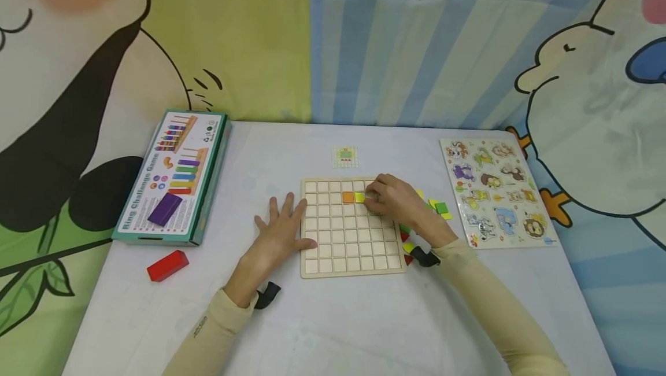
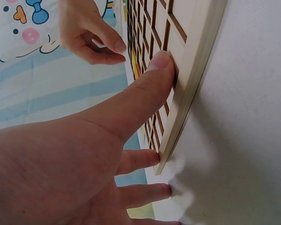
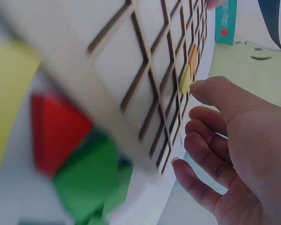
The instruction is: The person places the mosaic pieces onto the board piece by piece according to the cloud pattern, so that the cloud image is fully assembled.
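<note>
A pale wooden grid board (image 1: 354, 260) lies on the white table, with an orange tile (image 1: 348, 197) and a yellow tile (image 1: 359, 197) side by side in its second row. My left hand (image 1: 282, 227) lies flat with spread fingers against the board's left edge (image 2: 187, 89), thumb on its rim. My right hand (image 1: 391, 198) hovers over the board's upper right, fingers loosely bent, fingertip (image 3: 199, 86) touching the yellow tile (image 3: 185, 80). Nothing shows in its grasp.
Loose green, yellow and red tiles (image 1: 441, 208) lie right of the board. A small pattern card (image 1: 346, 156) sits behind it. An animal puzzle (image 1: 494, 191) is at far right, a boxed ring game (image 1: 174, 176) with a purple block at left, a red block (image 1: 167, 265) near it.
</note>
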`<state>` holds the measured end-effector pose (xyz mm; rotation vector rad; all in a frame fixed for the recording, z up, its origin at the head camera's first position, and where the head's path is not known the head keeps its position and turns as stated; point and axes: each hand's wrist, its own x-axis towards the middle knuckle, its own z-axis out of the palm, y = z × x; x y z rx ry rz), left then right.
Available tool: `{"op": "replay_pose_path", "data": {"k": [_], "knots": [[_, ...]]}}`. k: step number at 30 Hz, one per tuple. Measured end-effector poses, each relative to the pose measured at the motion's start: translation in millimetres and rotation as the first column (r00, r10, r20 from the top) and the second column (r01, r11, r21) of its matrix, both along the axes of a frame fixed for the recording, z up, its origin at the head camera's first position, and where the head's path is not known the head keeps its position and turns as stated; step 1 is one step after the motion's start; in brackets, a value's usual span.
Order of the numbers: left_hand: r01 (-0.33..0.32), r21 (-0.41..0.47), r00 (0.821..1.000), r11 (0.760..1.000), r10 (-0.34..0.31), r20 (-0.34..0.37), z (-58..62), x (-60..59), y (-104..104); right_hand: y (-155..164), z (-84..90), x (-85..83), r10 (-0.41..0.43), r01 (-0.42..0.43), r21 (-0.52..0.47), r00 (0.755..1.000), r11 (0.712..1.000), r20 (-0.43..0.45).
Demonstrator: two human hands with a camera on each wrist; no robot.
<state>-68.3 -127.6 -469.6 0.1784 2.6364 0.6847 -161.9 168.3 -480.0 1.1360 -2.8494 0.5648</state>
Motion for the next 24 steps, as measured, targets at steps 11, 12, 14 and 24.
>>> {"op": "replay_pose_path", "data": {"k": [11, 12, 14, 24], "knots": [[0.014, -0.005, 1.0, 1.0, -0.014, -0.011, -0.7, 0.5, -1, 61, 10.1, 9.1, -0.174, 0.171, 0.04, 0.98, 0.984, 0.094], [0.016, -0.003, 1.0, 1.0, -0.017, -0.013, -0.7, 0.6, 0, 66, 10.0, 10.3, -0.192, 0.188, 0.044, 0.976, 0.981, 0.1], [0.02, 0.0, 1.0, 1.0, -0.02, -0.015, -0.9, 1.1, -1, 76, 9.5, 12.6, -0.22, 0.216, 0.056, 0.97, 0.975, 0.1], [0.028, 0.004, 1.0, 1.0, -0.028, -0.015, -2.3, 1.6, -2, 109, 11.9, 27.0, -0.331, 0.324, 0.095, 0.941, 0.941, 0.068]]}}
